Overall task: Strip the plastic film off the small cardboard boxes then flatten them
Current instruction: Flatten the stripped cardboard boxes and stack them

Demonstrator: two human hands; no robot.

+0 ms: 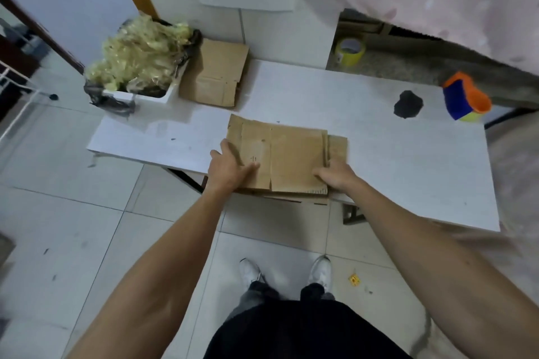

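Note:
A flattened brown cardboard box [291,154] lies at the near edge of the white table [408,160], on top of other flat cardboard that juts out beneath it. My left hand [230,165] grips the box's left side, thumb on top. My right hand [335,175] holds its right near corner, fingers over the edge. No plastic film shows on this box.
A white bin [145,93] lined with a black bag and heaped with yellowish plastic film [140,52] sits at the table's far left. Beside it leans a stack of flattened boxes [215,73]. A yellow tape roll [350,51], a black blot [407,104] and an orange-blue object [466,97] are on the right.

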